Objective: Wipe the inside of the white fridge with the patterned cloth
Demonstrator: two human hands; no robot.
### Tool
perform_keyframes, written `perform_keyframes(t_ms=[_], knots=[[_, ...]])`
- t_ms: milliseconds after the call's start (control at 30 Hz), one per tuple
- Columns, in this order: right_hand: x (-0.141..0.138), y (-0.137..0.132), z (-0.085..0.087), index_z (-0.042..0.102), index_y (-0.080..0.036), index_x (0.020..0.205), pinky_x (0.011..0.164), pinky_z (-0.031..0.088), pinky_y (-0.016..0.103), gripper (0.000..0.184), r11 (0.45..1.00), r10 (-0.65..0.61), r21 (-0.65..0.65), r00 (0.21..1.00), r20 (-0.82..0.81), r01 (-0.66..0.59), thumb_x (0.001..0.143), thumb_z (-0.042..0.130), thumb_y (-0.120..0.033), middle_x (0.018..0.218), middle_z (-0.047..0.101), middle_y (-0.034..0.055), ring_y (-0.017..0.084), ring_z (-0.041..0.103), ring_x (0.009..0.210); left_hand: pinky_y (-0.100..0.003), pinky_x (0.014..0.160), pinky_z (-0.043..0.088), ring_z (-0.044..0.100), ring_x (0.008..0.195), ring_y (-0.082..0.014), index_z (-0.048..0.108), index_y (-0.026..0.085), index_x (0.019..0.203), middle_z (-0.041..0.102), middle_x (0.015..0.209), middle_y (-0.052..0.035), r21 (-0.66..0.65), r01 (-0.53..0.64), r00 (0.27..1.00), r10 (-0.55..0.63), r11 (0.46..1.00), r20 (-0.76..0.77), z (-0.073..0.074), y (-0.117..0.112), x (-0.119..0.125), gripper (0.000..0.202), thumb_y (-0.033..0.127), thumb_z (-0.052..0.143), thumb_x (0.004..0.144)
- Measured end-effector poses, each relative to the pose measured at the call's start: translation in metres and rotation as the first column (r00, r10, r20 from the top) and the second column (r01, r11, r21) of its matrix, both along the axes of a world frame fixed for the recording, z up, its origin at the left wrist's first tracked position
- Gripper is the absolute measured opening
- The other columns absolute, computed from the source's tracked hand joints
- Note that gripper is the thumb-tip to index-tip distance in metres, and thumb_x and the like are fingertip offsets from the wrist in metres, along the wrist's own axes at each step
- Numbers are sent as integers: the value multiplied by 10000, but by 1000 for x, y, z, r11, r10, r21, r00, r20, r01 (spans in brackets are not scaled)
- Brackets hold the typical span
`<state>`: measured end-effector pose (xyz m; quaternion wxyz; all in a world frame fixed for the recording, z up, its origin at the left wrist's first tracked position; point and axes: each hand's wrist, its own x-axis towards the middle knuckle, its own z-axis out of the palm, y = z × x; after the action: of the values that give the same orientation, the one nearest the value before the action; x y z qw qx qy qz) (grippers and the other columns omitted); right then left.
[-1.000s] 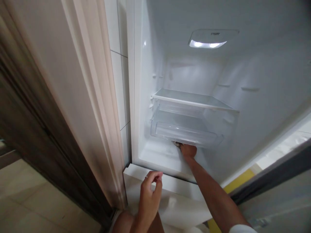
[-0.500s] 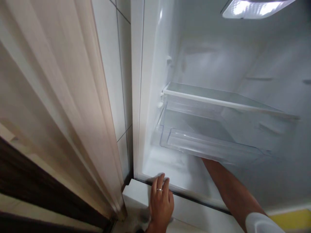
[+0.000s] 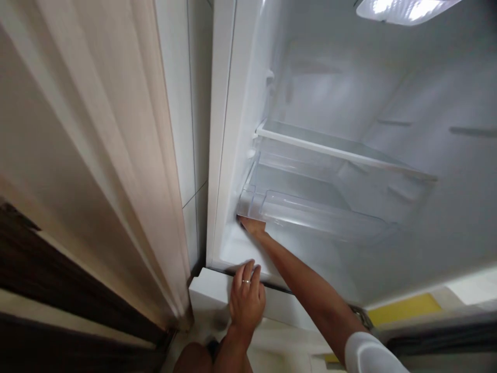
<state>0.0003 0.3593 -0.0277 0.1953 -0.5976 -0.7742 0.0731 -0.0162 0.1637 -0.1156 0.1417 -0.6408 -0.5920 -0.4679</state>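
Note:
My left hand [image 3: 247, 298], with a ring on one finger, rests on the front lower edge of the fridge [image 3: 221, 155], its fingers stretched out flat. From the right, my right arm crosses the fridge opening. My right hand [image 3: 254, 226] is low inside, beneath the left front corner of a clear plastic drawer [image 3: 303, 210]. Its fingers are mostly hidden, and I cannot make out whether it holds anything. Above the drawer sits a glass shelf [image 3: 330, 142] with a white front edge. The white fridge floor [image 3: 240, 248] lies under my right hand.
A lit lamp [image 3: 406, 9] is at the top of the fridge. To the left stand a tiled wall [image 3: 176, 103] and a pale wooden frame [image 3: 116, 129]. A white ledge [image 3: 209, 290] runs below the opening. Something yellow [image 3: 404, 309] shows at the lower right.
My right hand has moved left and forward, from hidden below the drawer to its left front corner. My left hand stays on the edge. The view has shifted slightly.

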Motion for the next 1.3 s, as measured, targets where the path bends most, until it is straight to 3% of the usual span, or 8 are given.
perform_keyframes(t_ms=[100, 200, 367, 600, 800, 933, 1133, 1300], knots=[[3, -32, -4, 656, -190, 1215, 956, 517, 392, 384, 999, -40, 15, 999, 11, 39, 924, 615, -437, 1203, 685, 102, 269, 638, 1141, -433, 981, 568, 619, 1177, -278, 667, 163, 1187, 701, 1260, -99, -33, -23, 1000, 23, 999, -1, 0, 0, 2, 399, 13, 510, 852], [12, -68, -5, 563, -209, 1331, 960, 498, 334, 520, 998, 11, 61, 1000, 9, -11, 864, 653, -421, 1315, 627, 100, 244, 597, 1202, -448, 996, 566, 624, 1169, -284, 684, 162, 1144, 703, 1236, -115, -71, -33, 999, 33, 997, -4, 0, -1, 2, 383, 12, 517, 833], [37, -103, 10, 578, -211, 1248, 928, 488, 302, 440, 997, 71, -11, 995, 64, -70, 862, 656, -407, 1260, 635, 78, 219, 615, 1144, -422, 1030, 545, 618, 1198, -277, 670, 148, 1174, 705, 1209, -124, -102, 28, 1000, -28, 994, 2, 1, -3, -4, 410, 11, 499, 827], [94, -132, 18, 577, -186, 1231, 969, 466, 292, 432, 992, -129, 10, 981, 142, 129, 860, 685, -380, 1252, 651, 95, 226, 610, 1175, -433, 1065, 521, 599, 1238, -283, 618, 140, 1255, 662, 1327, -135, -63, 77, 997, -77, 995, -6, 1, -1, -14, 450, 29, 488, 840], [152, -130, 18, 571, -144, 1235, 899, 506, 356, 431, 900, -434, 44, 881, 191, 434, 894, 650, -395, 1213, 659, 173, 287, 646, 1124, -469, 1052, 533, 604, 1232, -304, 646, 147, 1234, 672, 1334, -143, -103, 74, 996, -79, 992, -47, 2, -2, -15, 428, 41, 518, 840], [187, -123, 18, 560, -101, 1264, 875, 521, 376, 450, 828, -560, 87, 805, 196, 555, 917, 622, -380, 1201, 651, 215, 312, 657, 1115, -473, 1047, 537, 598, 1244, -309, 654, 159, 1237, 672, 1340, -135, -106, 68, 997, -72, 992, -31, 1, -1, -15, 438, 40, 526, 835], [214, -98, 12, 577, -72, 1280, 843, 536, 373, 403, 757, -654, 142, 734, 185, 638, 955, 544, -309, 1198, 643, 250, 318, 678, 1071, -445, 1019, 535, 609, 1210, -293, 650, 169, 1241, 685, 1308, -125, -47, 38, 997, -41, 998, -59, -4, 0, -13, 439, 33, 523, 843], [219, -60, 9, 713, -101, 1073, 789, 533, 335, 264, 774, -633, 117, 759, 153, 622, 948, 574, -286, 1047, 687, 212, 277, 694, 972, -437, 962, 504, 615, 1139, -296, 640, 125, 1210, 694, 1257, -137, 24, -5, 992, 8, 1000, -125, 4, -1, -12, 371, 46, 535, 863]])
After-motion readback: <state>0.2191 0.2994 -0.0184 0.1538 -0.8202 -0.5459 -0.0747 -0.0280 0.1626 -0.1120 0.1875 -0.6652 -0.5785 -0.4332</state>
